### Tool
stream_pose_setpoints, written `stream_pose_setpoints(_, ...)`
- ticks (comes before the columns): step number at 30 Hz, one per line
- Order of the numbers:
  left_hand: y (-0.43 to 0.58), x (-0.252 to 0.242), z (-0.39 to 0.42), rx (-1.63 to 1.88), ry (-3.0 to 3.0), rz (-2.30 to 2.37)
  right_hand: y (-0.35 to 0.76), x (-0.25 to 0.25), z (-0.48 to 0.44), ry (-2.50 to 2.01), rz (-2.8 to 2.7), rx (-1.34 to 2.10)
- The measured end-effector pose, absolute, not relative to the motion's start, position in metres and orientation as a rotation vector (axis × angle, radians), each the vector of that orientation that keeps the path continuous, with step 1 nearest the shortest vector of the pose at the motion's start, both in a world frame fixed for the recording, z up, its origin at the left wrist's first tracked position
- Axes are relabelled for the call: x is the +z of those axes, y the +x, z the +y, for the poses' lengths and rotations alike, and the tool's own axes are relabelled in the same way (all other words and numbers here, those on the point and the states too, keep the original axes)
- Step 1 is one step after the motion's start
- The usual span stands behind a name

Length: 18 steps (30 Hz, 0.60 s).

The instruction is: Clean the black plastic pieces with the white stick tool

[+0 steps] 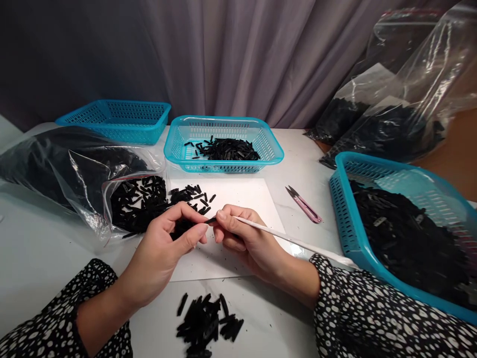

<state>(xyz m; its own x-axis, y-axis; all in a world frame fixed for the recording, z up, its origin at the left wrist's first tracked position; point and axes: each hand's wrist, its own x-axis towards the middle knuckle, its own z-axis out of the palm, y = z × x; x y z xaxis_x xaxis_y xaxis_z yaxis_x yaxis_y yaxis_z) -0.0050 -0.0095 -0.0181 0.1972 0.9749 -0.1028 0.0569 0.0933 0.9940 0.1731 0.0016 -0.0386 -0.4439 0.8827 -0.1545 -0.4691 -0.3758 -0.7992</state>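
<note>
My left hand [162, 248] pinches one end of a small, narrow black piece [210, 220] between thumb and forefinger. Against the other end of that piece are the closed fingertips of my right hand [257, 243], which also grips a slender white stick-like tool [298, 242]. The tool's shaft slopes back over the right wrist, and its working end is hidden by the fingers. Under both hands lies a white sheet [238, 191]. A heap of similar black pieces [149, 204] spreads behind the left hand, and a smaller pile [203, 318] sits on the table in front.
A blue basket [173, 144] with black pieces stands at the back, beside another blue basket [164, 124]. A larger blue basket [341, 219] is at right. Pink thread snips [303, 205] lie near it. Clear plastic bags of black pieces flank both sides, including a bag [85, 164] at left.
</note>
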Motion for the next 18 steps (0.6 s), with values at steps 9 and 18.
stream_pose_setpoints(9, -0.003, -0.017, -0.009, 1.000, 1.284, 1.153, 0.173, -0.041, 0.001, -0.689, -0.851, 1.910)
stream_pose_setpoints(18, 0.004, -0.009, -0.009, 1.028, 0.961, 1.138, 0.173, -0.047, 0.008, -0.726, -0.826, 1.803)
